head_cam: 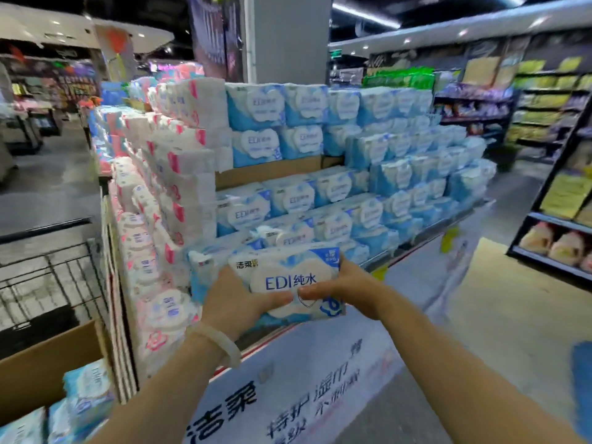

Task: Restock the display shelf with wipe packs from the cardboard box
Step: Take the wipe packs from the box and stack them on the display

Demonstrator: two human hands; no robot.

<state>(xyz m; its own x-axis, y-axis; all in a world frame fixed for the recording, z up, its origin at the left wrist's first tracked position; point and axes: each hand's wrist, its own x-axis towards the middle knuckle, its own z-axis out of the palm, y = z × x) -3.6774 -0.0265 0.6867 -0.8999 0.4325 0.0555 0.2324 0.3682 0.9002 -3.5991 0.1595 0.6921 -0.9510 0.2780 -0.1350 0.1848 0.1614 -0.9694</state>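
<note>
Both hands — left (235, 301), right (344, 288) — grip wipe pack (288, 278) at display shelf (416, 241) front edge.

We can read "EDI纯水" in blue on the wipe pack (288, 280) up front, with "洁柔" at its top left corner — same "EDI" on the stacked packs (256, 104) behind. The shelf base banner (301, 389) says "洁柔" too — its smaller lines are too blurry.

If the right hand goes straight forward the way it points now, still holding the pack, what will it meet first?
Probably the blue packs at the front of the shelf, just beyond the held pack. The right hand points up-left toward them; the depth between is unclear.
</note>
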